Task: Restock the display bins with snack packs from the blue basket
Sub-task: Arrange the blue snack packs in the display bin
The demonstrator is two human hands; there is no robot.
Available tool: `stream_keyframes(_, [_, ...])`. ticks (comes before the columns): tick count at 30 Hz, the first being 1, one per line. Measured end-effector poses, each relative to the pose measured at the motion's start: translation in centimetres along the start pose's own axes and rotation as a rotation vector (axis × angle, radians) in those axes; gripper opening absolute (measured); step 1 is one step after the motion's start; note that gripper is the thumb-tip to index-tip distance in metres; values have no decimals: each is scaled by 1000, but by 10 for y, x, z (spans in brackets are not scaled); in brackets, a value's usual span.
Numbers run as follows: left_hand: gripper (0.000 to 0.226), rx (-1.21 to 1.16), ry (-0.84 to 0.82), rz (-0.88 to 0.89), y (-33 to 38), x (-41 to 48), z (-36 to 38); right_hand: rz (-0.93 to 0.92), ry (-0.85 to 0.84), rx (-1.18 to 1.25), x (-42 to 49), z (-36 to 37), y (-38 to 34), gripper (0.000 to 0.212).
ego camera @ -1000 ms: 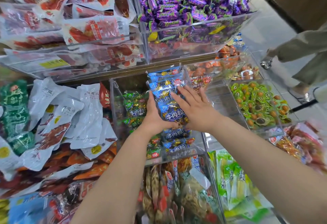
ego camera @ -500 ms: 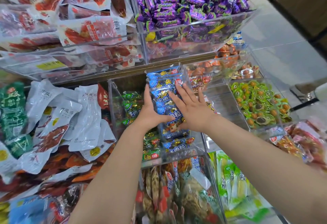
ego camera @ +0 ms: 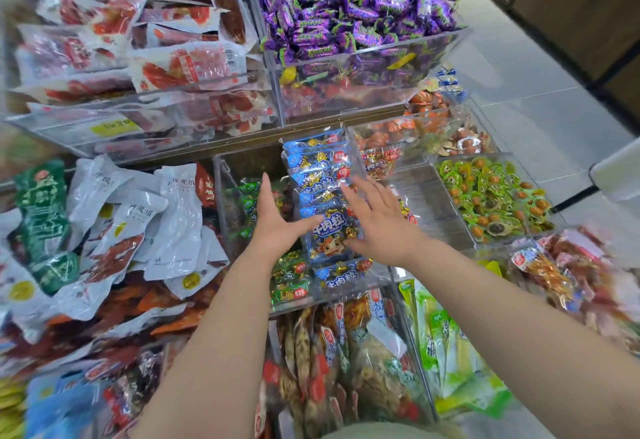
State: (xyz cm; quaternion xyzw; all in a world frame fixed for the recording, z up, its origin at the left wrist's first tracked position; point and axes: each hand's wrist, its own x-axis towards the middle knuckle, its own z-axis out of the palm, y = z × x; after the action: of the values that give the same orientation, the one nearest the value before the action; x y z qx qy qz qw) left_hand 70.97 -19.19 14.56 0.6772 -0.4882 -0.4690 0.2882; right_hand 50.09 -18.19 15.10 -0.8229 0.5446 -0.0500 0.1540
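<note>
My left hand (ego camera: 277, 222) and right hand (ego camera: 379, 227) flank the row of blue snack packs (ego camera: 322, 192). The fingers (ego camera: 266, 192) are straight and spread wide, gripping nothing, and both thumbs touch the front pack. I judge I am squaring the row so it stands on edge in its slot of the clear bin (ego camera: 220, 192).

Just outside my left fingers sit green packs (ego camera: 248, 201), and beyond my right fingertips, red-and-gold packs (ego camera: 379, 163). Well off to the left lie white pouches (ego camera: 173, 216), and far ahead, purple sweets (ego camera: 346, 5).

The tight slot walls crowd my fingers, so squeezing in more looks awkward. The blue basket is out of view.
</note>
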Motion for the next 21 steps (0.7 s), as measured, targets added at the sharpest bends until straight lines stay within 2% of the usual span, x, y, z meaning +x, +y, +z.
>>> stream_keyframes(1, [109, -22, 77, 8, 1, -8, -1, 3, 71, 53, -7, 0, -2, 90])
stream_keyframes(4, [38, -49, 357, 63, 2, -37, -1, 91, 299, 299, -33, 5, -3, 51])
stream_keyframes(6, [16, -127, 441, 66, 2, -63, 2, 233, 369, 493, -54, 11, -5, 30])
stream_keyframes(7, [13, -158, 426, 48, 1, -75, 5, 308, 388, 606, -67, 14, -7, 22])
stream_keyframes(9, [19, -189, 295, 8, -4, -98, 15, 436, 415, 806, -95, 22, -14, 16])
stream_keyframes(12, [19, -204, 51, -52, -16, -127, 40, 635, 417, 963, -140, 42, -18, 14])
stream_keyframes(14, [16, -137, -120, -118, -30, -142, 61, 814, 340, 1027, -173, 63, -16, 13])
stream_keyframes(17, [7, -25, -359, -279, -53, -165, 93, 1070, 170, 1077, -231, 96, -12, 26])
stream_keyframes(21, [10, 134, -538, -519, -87, -198, 122, 1360, 32, 1225, -325, 140, -17, 19])
